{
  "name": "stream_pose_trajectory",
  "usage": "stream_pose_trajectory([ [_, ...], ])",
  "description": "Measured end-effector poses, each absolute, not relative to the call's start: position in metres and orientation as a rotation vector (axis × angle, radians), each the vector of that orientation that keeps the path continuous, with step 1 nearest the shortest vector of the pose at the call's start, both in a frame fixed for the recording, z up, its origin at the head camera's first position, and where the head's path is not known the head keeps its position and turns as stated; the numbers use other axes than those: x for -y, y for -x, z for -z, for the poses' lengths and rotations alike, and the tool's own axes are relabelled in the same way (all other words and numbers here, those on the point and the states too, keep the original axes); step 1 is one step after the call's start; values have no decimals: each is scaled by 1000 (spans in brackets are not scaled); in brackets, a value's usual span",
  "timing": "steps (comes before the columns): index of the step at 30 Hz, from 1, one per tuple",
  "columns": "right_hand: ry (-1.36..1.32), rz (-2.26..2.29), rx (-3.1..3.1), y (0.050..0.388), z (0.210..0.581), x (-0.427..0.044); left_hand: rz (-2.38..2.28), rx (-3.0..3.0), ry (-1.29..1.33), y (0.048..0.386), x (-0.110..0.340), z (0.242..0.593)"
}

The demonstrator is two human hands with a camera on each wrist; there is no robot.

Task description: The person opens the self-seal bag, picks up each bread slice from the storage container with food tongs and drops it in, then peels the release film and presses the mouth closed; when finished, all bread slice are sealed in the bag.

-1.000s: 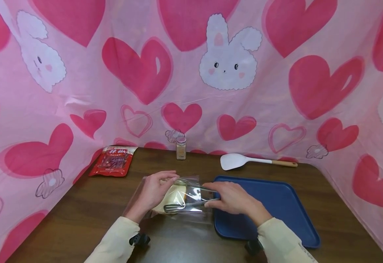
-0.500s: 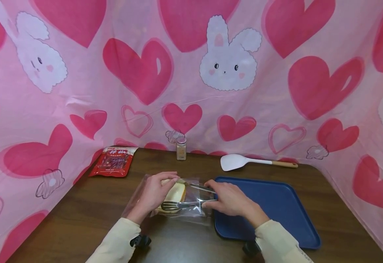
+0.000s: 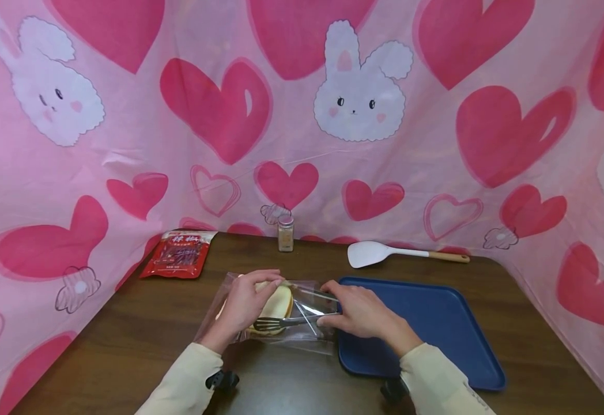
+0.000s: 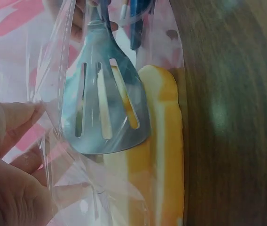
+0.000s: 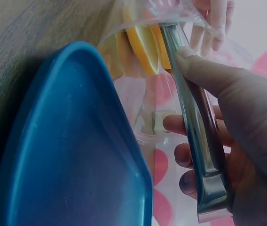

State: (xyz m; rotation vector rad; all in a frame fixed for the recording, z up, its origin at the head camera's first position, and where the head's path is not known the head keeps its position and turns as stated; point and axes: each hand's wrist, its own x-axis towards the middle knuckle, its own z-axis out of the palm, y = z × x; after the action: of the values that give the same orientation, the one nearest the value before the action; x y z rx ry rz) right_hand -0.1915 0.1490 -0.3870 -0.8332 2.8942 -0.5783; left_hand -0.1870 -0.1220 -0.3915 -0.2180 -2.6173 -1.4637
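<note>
"Pink cloth [image 3: 297,135] hung behind the brown table [image 3: 281,383]. How many rabbit heads on it?"

"Three, one cut off at the right edge."

"And the hands?"

"Two. The right hand [image 3: 366,311] grips one pair of metal tongs [image 5: 194,113] by its arms, which stand apart. The left hand [image 3: 245,305] pinches the film of one clear bag [image 3: 312,341]."

"Where's the bread?"

"Inside that bag: at least two bread slices [image 3: 280,302], with a slotted tong head against them. More, I can't tell."

"Anything else?"

"One blue tray [image 3: 429,331] just right of the bag. Farther back, one red packet [image 3: 180,255], one small jar [image 3: 285,236], upright, and one white spatula [image 3: 408,253] with a wooden handle."
</note>
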Motion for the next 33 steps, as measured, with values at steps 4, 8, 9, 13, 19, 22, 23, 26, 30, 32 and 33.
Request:
stream_pose_trajectory([
  [4,807,574,-2877,192,389,-149,1455,2612,243,187,121,392],
  [8,802,582,-2860,194,393,-149,1437,2611,262,189,120,395],
  [9,807,585,-2858,194,394,-150,1430,2612,266,189,120,395],
  [13,830,602,-2835,195,395,-151,1403,2622,276,191,120,397],
  [19,814,609,-2793,198,396,-152,1389,2646,271,190,121,399],
  [22,797,618,-2789,198,395,-152,1400,2668,249,189,123,400],
  [23,795,618,-2791,198,394,-153,1405,2676,241,189,123,400],
  [26,771,629,-2791,198,393,-154,1405,2697,227,189,124,401],
  [30,738,647,-2789,197,391,-157,1379,2717,240,191,125,402],
  [32,732,652,-2789,196,390,-159,1372,2724,246,191,126,402],
  [33,731,653,-2792,196,389,-161,1364,2728,248,191,126,402],
])
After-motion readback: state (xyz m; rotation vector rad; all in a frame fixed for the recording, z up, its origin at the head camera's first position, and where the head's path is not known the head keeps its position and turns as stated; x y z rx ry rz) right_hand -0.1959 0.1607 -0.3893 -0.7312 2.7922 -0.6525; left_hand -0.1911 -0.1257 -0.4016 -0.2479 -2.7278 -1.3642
